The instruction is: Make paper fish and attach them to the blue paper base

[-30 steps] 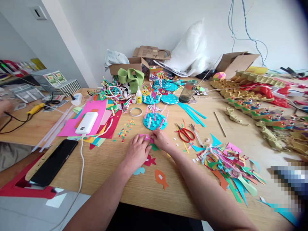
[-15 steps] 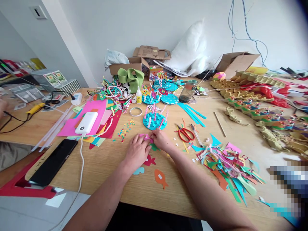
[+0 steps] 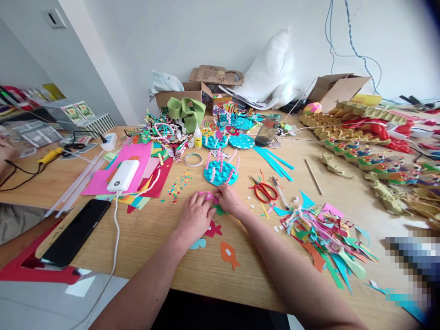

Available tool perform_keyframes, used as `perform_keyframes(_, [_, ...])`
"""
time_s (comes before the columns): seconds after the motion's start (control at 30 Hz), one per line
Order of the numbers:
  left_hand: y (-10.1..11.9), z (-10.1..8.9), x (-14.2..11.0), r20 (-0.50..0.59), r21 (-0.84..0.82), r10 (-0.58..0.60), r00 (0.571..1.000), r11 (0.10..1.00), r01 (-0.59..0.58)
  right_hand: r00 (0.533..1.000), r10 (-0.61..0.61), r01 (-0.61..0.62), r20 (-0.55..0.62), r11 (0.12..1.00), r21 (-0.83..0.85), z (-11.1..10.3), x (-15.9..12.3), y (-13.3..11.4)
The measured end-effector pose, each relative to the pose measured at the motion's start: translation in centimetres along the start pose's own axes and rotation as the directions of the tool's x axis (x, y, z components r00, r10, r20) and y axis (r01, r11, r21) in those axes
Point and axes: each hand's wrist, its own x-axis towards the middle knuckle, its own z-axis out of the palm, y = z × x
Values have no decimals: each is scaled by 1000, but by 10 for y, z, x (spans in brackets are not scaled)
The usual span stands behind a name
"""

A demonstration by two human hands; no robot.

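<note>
My left hand (image 3: 195,213) lies on the table with its fingers stretched out, their tips over a pink paper cutout (image 3: 207,196). At the other side of this cutout, my right hand (image 3: 228,199) has its fingers curled together on the edge; its fingertips are partly hidden. A green paper cutout (image 3: 220,210) peeks out beneath the hands. Nearer me lie a red paper fish (image 3: 216,228), a light blue cutout (image 3: 198,244) partly behind my left wrist, and an orange paper fish (image 3: 229,255) with a white patch. Beyond my hands stands a blue disc (image 3: 215,176) with upright pink twisted stems.
Red-handled scissors (image 3: 265,192) and a pen-like tool (image 3: 281,193) lie right of my hands, before a heap of paper scraps (image 3: 326,233). Leftward are colored dots (image 3: 177,189), a power bank (image 3: 124,175) and a phone (image 3: 77,232). Another person's hand (image 3: 4,149) shows far left.
My two hands stay in place on the pink cutout, with hardly any visible movement. The other person's hand at the far left has shifted slightly.
</note>
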Motion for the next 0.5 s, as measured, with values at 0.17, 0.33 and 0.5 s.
perform_keyframes(0.17, [0, -1, 0, 2, -3, 0, 1000, 1000, 0, 1000, -2, 2, -3, 1000, 13, 0, 0, -1])
perform_keyframes(0.33, [-1, 0, 0, -5, -14, 5, 1000, 1000, -5, 1000, -6, 6, 0, 1000, 20, -1, 0, 0])
perform_keyframes(0.5, [-2, 0, 0, -4, -26, 4, 1000, 1000, -4, 1000, -17, 17, -6, 1000, 21, -2, 0, 0])
